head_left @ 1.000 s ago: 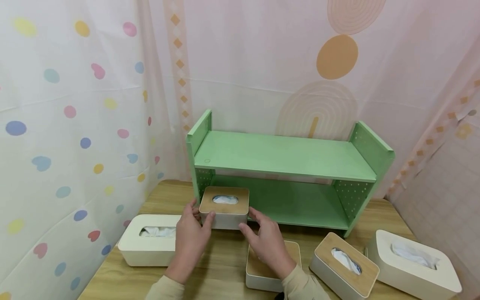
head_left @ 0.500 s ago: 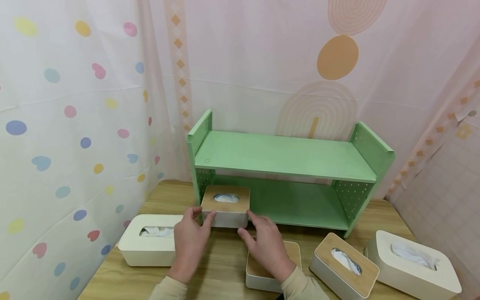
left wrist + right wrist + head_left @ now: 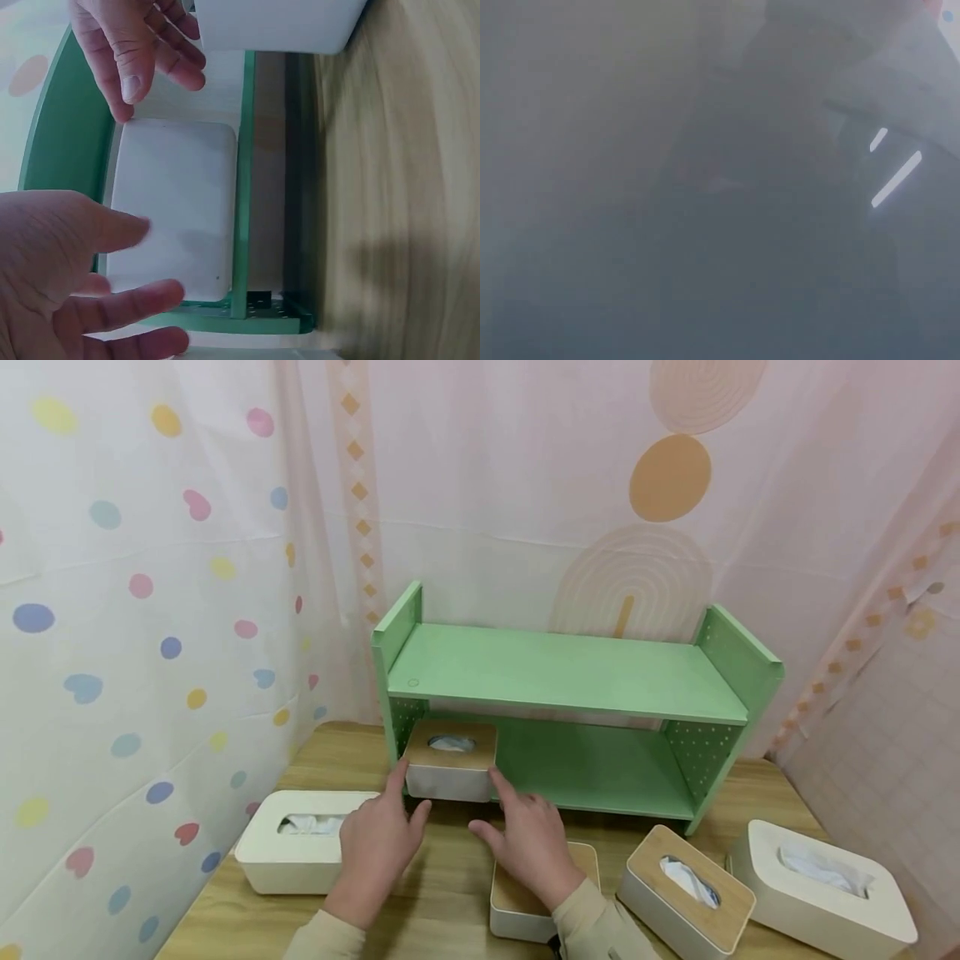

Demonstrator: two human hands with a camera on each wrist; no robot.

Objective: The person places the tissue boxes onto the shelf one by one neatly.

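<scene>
On lower tier, L end, of green two-tier open shelf unit [image 3: 567, 670]: small rect. tissue box w/ white walls & light-wood lid [image 3: 452, 760], upright, near front edge, below upper tier. White tissue showing in oval slot. At box's front L corner: L grip [image 3: 378, 839], spread, w/ straight index touching & thumb apart. At front R corner: R grip [image 3: 531, 839], likewise spread, index touching, thumb out. R-wrist view all grey blur; can't tell contents. In front, on wood-grain worktop [image 3: 442, 860]: long cream tissue box w/ rounded corners [image 3: 292, 856], partly hidden by L grip; 2nd wood-lidded white box [image 3: 516, 906], partly hidden by R grip; 3rd wood-lidded white box [image 3: 678, 897], set at angle, tissue showing; 2nd long cream tissue box [image 3: 825, 914], far R, just beside it. Beige sleeves [image 3: 330, 935] at wrists. Beyond: white cloth w/ multicoloured dots [image 3: 150, 685], L; pale-pink cloth w/ tan shapes [image 3: 487, 527], behind.
</scene>
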